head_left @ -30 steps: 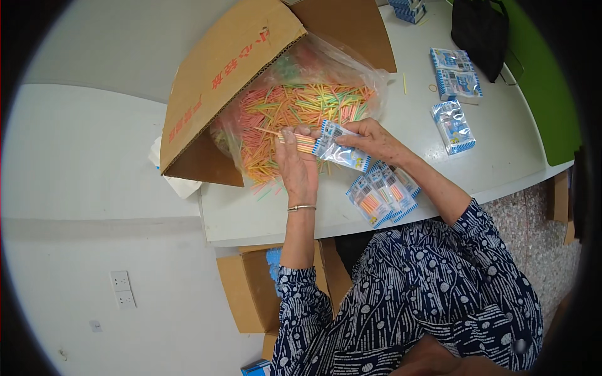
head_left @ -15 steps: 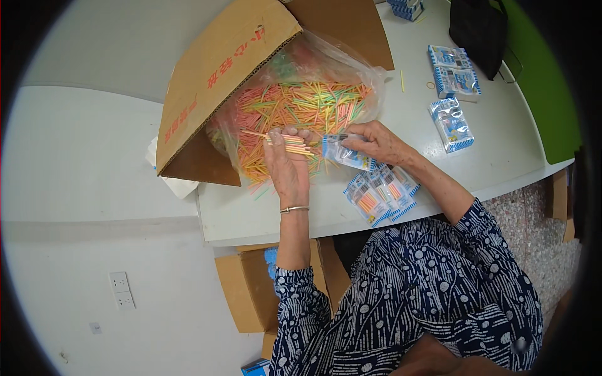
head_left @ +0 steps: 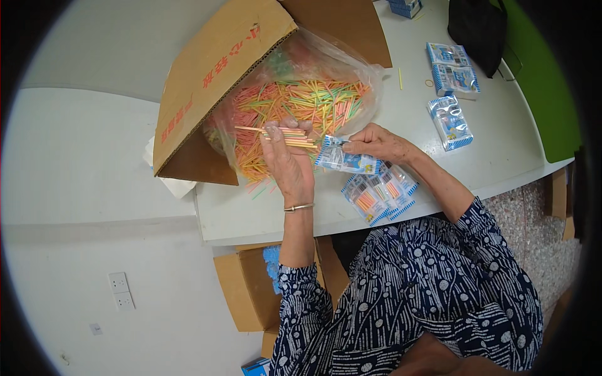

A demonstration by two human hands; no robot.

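My left hand (head_left: pixel 287 164), palm up, grips a small bundle of thin pastel sticks (head_left: pixel 295 139) between thumb and fingers. The stick tips point toward the mouth of a small clear packet (head_left: pixel 346 160) with blue-striped ends. That packet is pinched in my right hand (head_left: pixel 384 145). Whether the tips are inside it I cannot tell. Just beyond my hands, a heap of loose pink, yellow and green sticks (head_left: pixel 320 100) lies in a clear plastic liner (head_left: pixel 374 88), spilling from a tipped cardboard box (head_left: pixel 219 78). Below my right hand lie several packets with sticks in them (head_left: pixel 378 195).
Blue-and-white packets (head_left: pixel 450 122) lie at the right of the white table (head_left: pixel 401 113), more (head_left: pixel 454 69) beyond them. A black bag (head_left: pixel 478 31) sits at the far right edge. Under the table's front edge stands an open carton (head_left: pixel 251 288) with something blue inside.
My left hand has moved slightly right with the sticks, closer to the packet. The packet has shifted a little left and turned flatter in my right hand.
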